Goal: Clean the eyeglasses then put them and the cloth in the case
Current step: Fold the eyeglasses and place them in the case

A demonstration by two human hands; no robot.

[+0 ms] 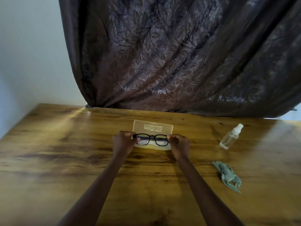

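Both hands hold the glasses [151,139] over the open case [153,128], which lies on the wooden bench [65,152] near its far edge. The left hand [123,142] pinches the left end of the black frame, its fingers [134,139] closed on the hinge corner; the right hand [179,144] does the same at the right end, fingers [170,138] clamped on that corner. The frame spans the gap between the two hands, lenses facing the camera, roughly level. It sits above the near half of the case; whether it touches the case or hangs just over it cannot be told. The case's lid lies flat beyond the glasses, pale and translucent, with print on it too blurred to read. To the right, well apart from the hands, a small clear spray bottle [231,137] lies tilted on the bench. Nearer the camera on the same side, a crumpled grey-green cloth [228,176] lies on the wood, touched by neither hand. A dark patterned curtain [179,54] hangs behind the bench.
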